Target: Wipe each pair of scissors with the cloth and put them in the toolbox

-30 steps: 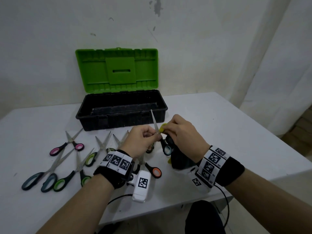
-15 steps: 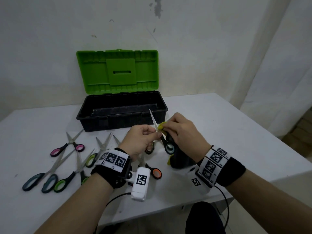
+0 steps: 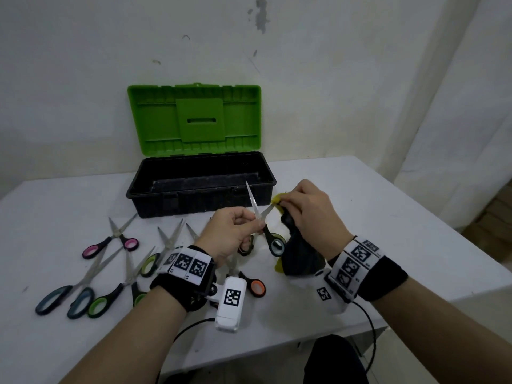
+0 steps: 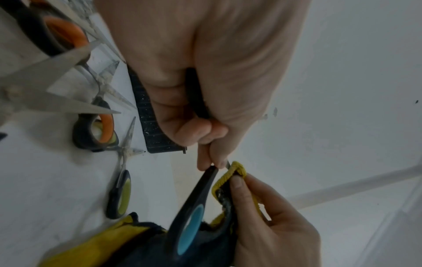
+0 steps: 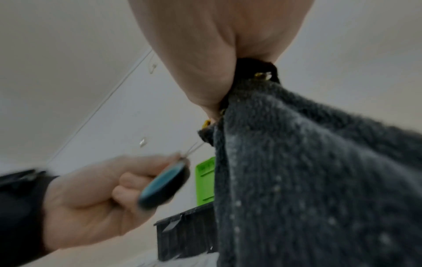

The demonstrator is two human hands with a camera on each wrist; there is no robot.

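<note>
The left hand (image 3: 230,231) is pinching the open scissors (image 3: 260,217) at the pivot while the right hand's (image 3: 310,214) fingers (image 4: 237,182) are squeezing the cloth (image 3: 297,253) around one blade.

The toolbox (image 3: 201,184) stands open at mid-frame, its green lid (image 3: 194,120) tipped back against the wall, so its black tray can be entered from above and from the front. The left hand (image 3: 231,234) and right hand (image 3: 310,214), with the opened scissors (image 3: 261,217) and cloth (image 3: 297,253), sit just before its front wall. Loose scissors (image 3: 116,239) crowd the lower left of the table (image 3: 388,231); the right side lies bare.
</note>
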